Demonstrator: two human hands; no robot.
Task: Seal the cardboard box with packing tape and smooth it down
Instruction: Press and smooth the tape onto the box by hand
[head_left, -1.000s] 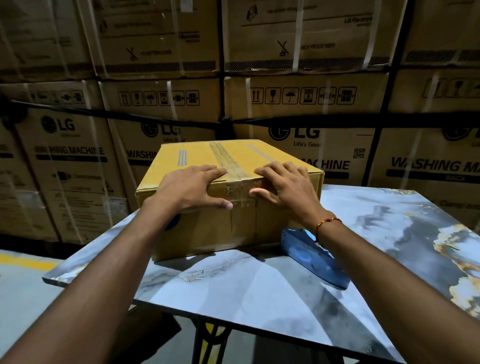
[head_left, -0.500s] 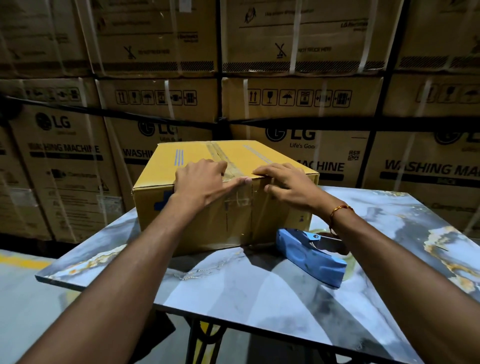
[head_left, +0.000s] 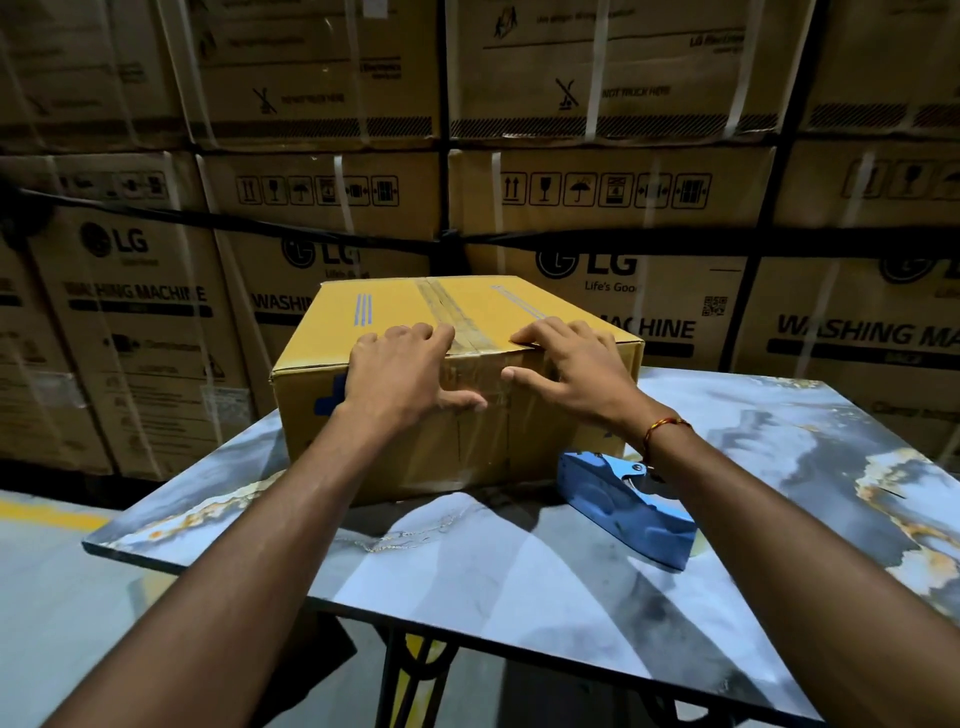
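Now, box: the yellow cardboard box (head_left: 457, 384) sits toward the far left part of the marbled table (head_left: 519, 571), its near face turned to the person, within easy reach of both arms.
Tape: a clear strip of packing tape (head_left: 457, 322) runs down the middle seam of the lid and folds over the near top edge onto the front face, where it looks wrinkled.
Left hand: the left hand (head_left: 400, 374) is spread flat over that near edge, fingers on the lid, thumb stretched along the front face, gripping nothing; likely pressing the fold of tape down.
Right hand: the right hand (head_left: 566, 369) lies open on the other side of the seam, fingertips curled at the lid's edge, thumb reaching toward the tape, holding nothing.
Why both: one hand each side of the strip steadies the box while the tape is rubbed flat, I'd judge.
Dispenser: the blue tape dispenser (head_left: 623, 504) lies set down on the table just beside the box's near right corner, under the right wrist, freeing both hands.
Stage: taping looks done, smoothing under way.
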